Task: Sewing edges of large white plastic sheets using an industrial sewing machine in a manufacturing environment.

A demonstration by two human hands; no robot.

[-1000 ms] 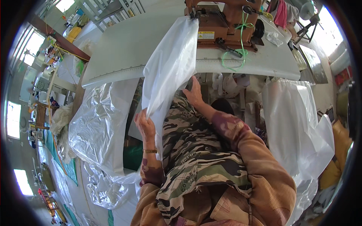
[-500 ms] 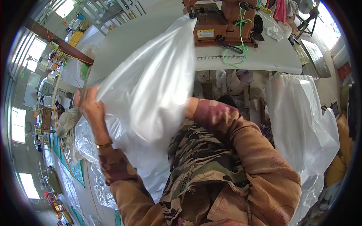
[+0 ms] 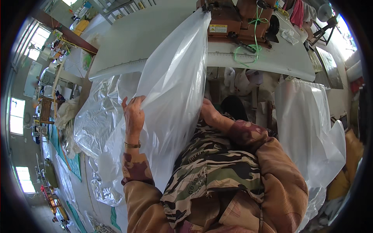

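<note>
A translucent white plastic sheet (image 3: 175, 73) hangs in folds, its narrow top running up to the brown sewing machine (image 3: 223, 24) at the far edge of the view. At the sheet's left edge, my left hand (image 3: 134, 116) is closed with the film between its fingers. My right hand (image 3: 210, 113) is bent in at the right edge, closed on the film there; some of its fingertips are hidden. Below both hands the sheet falls over the camouflage apron (image 3: 217, 167) on my lap.
The machine stands on a pale worktable (image 3: 128, 46) with a ruler strip along its near edge. Green string (image 3: 256, 19) dangles from the machine. More clear film (image 3: 101, 112) is heaped at left, and white plastic sheets (image 3: 303, 124) hang over the table's right side.
The sheet has dropped from a billowing, blurred shape into long folds. My left hand has moved right and slightly down; my right hand has shifted slightly right. The view has shifted a little.
</note>
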